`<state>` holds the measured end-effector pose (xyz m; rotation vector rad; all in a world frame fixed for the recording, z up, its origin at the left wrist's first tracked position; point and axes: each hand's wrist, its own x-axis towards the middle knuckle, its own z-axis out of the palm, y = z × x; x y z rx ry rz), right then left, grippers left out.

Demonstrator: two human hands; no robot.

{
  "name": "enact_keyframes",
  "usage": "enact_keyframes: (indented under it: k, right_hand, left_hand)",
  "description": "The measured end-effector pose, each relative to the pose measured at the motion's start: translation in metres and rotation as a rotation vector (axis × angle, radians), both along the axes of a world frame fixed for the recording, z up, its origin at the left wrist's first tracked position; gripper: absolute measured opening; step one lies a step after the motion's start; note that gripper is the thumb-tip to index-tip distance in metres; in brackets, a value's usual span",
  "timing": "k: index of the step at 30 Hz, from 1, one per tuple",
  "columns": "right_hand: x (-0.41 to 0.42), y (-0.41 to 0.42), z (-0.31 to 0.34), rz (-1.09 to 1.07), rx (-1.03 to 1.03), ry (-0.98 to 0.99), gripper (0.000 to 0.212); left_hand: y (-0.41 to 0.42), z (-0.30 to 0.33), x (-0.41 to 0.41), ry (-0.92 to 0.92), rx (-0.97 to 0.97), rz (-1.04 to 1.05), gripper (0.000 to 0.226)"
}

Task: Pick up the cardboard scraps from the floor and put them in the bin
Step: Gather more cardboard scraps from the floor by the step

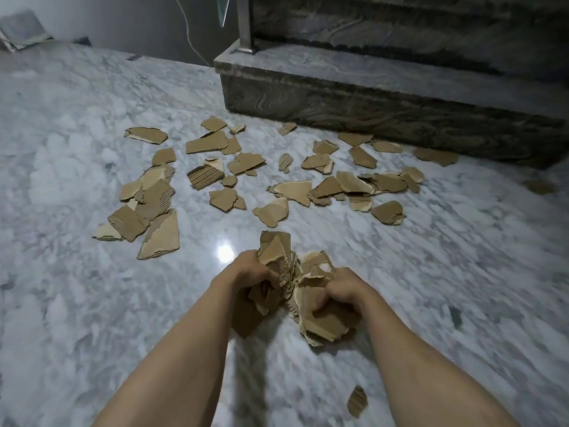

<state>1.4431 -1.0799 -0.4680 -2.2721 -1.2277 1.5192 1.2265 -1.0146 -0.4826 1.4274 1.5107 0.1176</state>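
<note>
Cardboard bundle | your left hand and right hand are clutching it, short of the stone step | keep squeezing inward, avoiding spills

Grey-white marble floor strewn with torn cardboard scraps.

The scraps lie flat in a loose spread across the middle of the floor, some overlapping, the farthest ones just beside the dark stone step that stands on the floor at upper right. One lone scrap lies apart in the foreground. A thin pale cable comes down to the floor by the wall.
</note>
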Motion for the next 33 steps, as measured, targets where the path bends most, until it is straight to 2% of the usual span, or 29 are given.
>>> enact_keyframes:
  k: [6,9,10,13,17,22,25,28,33]
  right_hand:
    - [0.008,-0.012,-0.004,-0.172,0.009,0.053,0.039]
    - [0.013,-0.020,-0.004,-0.242,0.025,0.083,0.047]
    - [0.014,-0.024,-0.003,-0.265,0.022,0.093,0.048]
    - [0.021,-0.035,0.000,-0.326,0.029,0.101,0.044]
    - [0.036,-0.049,0.012,-0.391,0.065,0.115,0.044]
    - [0.061,-0.061,0.023,-0.550,0.114,0.155,0.048]
    - [0.077,-0.070,0.028,-0.686,0.152,0.219,0.042]
    - [0.092,-0.085,0.032,-0.787,0.184,0.241,0.036]
    - [0.109,-0.122,0.027,-0.916,0.203,0.219,0.040]
  left_hand:
    - [-0.002,-0.002,0.014,-0.015,0.024,-0.026,0.048]
    - [-0.005,-0.006,0.020,-0.031,0.024,-0.082,0.068]
    - [-0.007,-0.009,0.020,-0.037,0.019,-0.090,0.068]
    - [-0.011,-0.009,0.023,-0.076,-0.019,-0.093,0.051]
    - [-0.019,-0.004,0.027,-0.182,-0.066,-0.043,0.039]
    - [-0.021,0.005,0.046,-0.311,-0.037,0.010,0.045]
    - [-0.021,0.010,0.055,-0.348,-0.016,0.043,0.038]
    - [-0.025,0.009,0.058,-0.309,-0.055,-0.039,0.040]
    - [-0.049,0.013,0.082,-0.205,-0.193,-0.251,0.044]
